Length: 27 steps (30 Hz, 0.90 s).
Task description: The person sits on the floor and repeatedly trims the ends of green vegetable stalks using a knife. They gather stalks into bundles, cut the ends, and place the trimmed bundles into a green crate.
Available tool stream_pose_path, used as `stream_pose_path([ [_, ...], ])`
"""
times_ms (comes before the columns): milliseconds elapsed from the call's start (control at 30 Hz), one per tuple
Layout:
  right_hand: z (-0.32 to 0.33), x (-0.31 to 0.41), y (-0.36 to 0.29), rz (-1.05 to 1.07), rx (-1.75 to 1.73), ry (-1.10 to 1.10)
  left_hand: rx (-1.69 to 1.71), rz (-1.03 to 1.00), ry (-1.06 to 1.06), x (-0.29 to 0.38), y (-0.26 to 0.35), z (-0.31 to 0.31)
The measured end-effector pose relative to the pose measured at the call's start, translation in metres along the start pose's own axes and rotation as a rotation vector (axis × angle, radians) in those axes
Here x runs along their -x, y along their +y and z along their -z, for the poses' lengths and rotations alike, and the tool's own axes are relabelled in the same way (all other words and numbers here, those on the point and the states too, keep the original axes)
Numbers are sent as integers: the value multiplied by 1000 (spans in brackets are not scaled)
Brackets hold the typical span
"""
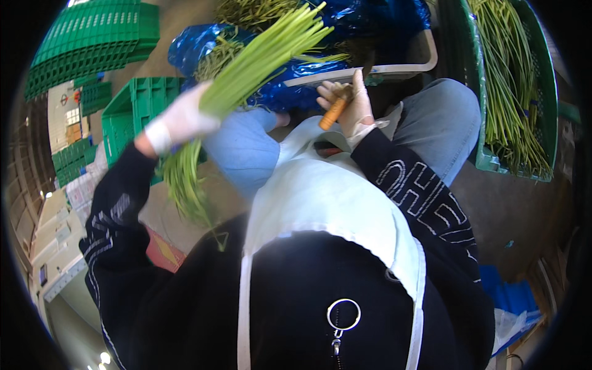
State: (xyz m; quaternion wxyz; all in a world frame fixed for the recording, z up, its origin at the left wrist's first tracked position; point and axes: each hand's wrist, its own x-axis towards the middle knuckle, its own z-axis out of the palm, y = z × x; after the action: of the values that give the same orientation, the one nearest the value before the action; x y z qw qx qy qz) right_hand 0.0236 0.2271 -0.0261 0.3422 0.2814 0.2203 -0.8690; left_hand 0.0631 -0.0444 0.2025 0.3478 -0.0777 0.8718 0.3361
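My left hand [182, 118], in a pale glove, is closed round a thick bundle of long green stalks [263, 64]. Their pale, even ends point up and right, and the leafy ends hang below the wrist. In my right hand [349, 104], also gloved, lies a knife by its orange-brown handle [334, 113]; the thumb is raised and the fingers curl loosely. The dark blade points up, partly hidden, over the pale rim of a tub [388, 70]. Blue plastic film [370, 16] lines this tub, and trimmed green scraps [254, 11] lie beyond my left knee.
At the right stands a green crate [481, 115] full of long stalks [508, 92]. Stacked green crates [92, 37] are at upper left, with another green crate [138, 111] below them. My knees flank a white apron [323, 194]. Blue containers [506, 291] are at lower right.
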Motion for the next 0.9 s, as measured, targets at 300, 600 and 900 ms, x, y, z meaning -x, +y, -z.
stream_pose_path([
  [300, 29, -24, 35, -39, -27, 66, -560, 186, 24, 34, -34, -170],
  [600, 30, -24, 36, -27, 44, 18, -333, 38, 31, -53, -27, -71],
  [900, 20, -13, 29, 19, 51, 56, 1601, 428, -464, -154, -83, -152],
])
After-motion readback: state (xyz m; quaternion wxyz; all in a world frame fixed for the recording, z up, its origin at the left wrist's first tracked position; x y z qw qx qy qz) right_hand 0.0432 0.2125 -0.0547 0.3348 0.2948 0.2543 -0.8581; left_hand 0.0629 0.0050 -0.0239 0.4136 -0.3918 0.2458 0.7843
